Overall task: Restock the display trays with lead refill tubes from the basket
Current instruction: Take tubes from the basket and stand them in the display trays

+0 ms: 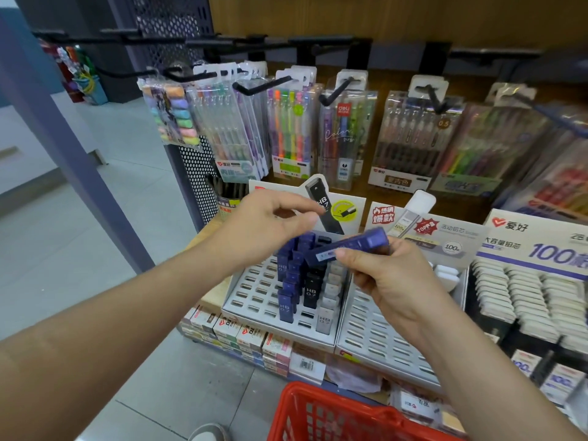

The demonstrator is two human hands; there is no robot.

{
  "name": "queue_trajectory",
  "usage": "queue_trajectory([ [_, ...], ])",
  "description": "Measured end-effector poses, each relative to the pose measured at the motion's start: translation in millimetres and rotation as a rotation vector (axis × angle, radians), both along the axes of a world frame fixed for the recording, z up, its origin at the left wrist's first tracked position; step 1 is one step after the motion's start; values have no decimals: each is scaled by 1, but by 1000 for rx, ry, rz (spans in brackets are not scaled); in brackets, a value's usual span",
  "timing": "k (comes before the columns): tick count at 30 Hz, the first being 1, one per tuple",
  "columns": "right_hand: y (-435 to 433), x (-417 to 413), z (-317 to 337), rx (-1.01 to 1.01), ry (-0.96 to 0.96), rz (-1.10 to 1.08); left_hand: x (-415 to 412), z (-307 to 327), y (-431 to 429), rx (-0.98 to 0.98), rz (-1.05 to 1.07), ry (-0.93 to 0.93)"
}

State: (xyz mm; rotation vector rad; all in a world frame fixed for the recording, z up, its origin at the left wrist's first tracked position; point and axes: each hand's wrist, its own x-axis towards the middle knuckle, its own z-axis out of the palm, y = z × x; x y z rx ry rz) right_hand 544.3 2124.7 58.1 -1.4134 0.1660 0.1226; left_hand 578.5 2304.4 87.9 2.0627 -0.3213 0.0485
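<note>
Pale tiled floor (105, 237) at my left; purple post (63, 138); perforated panel (171, 23), probably metal; wooden backboard (381, 14).

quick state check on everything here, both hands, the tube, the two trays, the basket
left tray, partly filled, tubes upright in its right columns, left slots bare
right tray, near slots bare
blue tube, held tilted in the air over the left tray
right hand, pinches the blue tube
left hand, fingers loosely curled above the left tray, nothing visible in them
basket, contents out of view

Right hand (393, 281) grips blue lead tubes (353, 245) above slotted tray (254, 291); left hand (264, 224) hovers beside.
</note>
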Motion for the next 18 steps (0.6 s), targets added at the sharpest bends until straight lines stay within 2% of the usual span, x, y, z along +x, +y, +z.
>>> queue_trajectory([
  [4, 3, -4, 11, 148, 4, 46, -14, 5, -15, 78, -94, 36],
  [10, 0, -11, 21, 508, 203, 314, -17, 16, -15, -289, -142, 208],
  [13, 0, -13, 22, 565, 297, 393, -18, 18, -12, -397, -181, 289],
  [15, 2, -13, 19, 456, 314, 366, -16, 18, -7, -400, -124, 267],
  [16, 2, -12, 16, 309, 280, 304, -14, 18, -3, -386, -73, 241],
  [18, 3, -12, 7, -121, 119, 139, -6, 20, 10, -325, 54, 164],
])
